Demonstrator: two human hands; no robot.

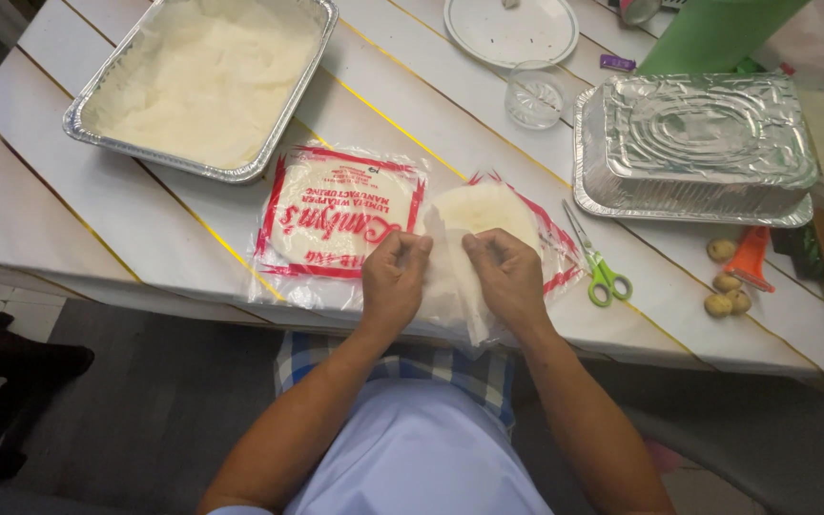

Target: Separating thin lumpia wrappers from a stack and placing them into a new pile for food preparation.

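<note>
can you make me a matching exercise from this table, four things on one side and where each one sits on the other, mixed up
Things:
1. scissors
2. clear glass cup
3. open foil tray
4. white plate

Places:
A. far edge of the table, beyond the cup
B. left end of the table, holding pale sheets
C. right of the right hand, by the torn wrapper bag
D. between the plate and the upturned foil tray

Pairs: 1-C, 2-D, 3-B, 4-A
</note>
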